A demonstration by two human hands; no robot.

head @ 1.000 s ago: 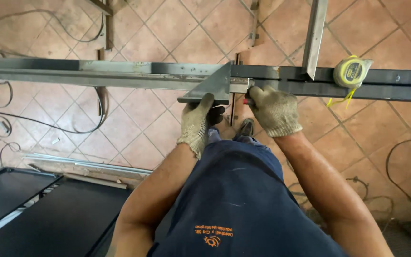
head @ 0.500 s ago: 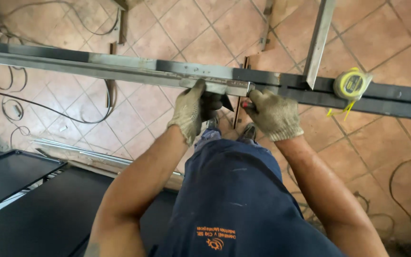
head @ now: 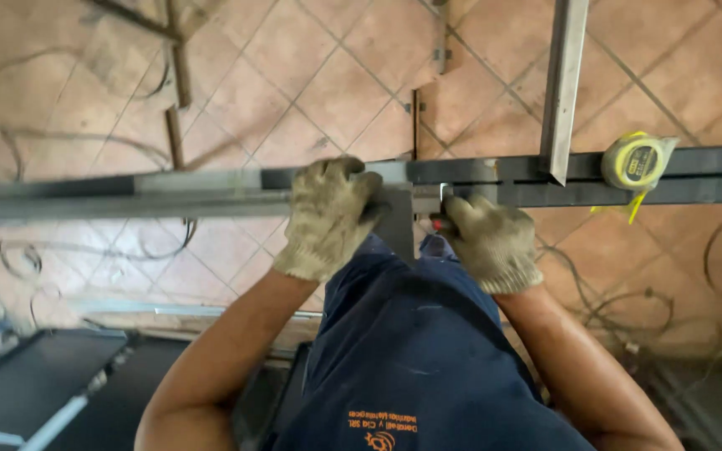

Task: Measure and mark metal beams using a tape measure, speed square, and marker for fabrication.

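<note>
Steel is what both gloved hands are on: the left hand (head: 327, 219) is clamped round a long grey bar (head: 127, 194), and the right hand (head: 482, 242) is closed over something small and red at the joint with a darker bar (head: 695, 175). It looks like a lining-up step; the seam likely needs steadying next. Right of the right hand sits a yellow tape measure (head: 635, 163).

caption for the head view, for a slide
Gloved left hand and right hand hold a square against a steel bar.
</note>
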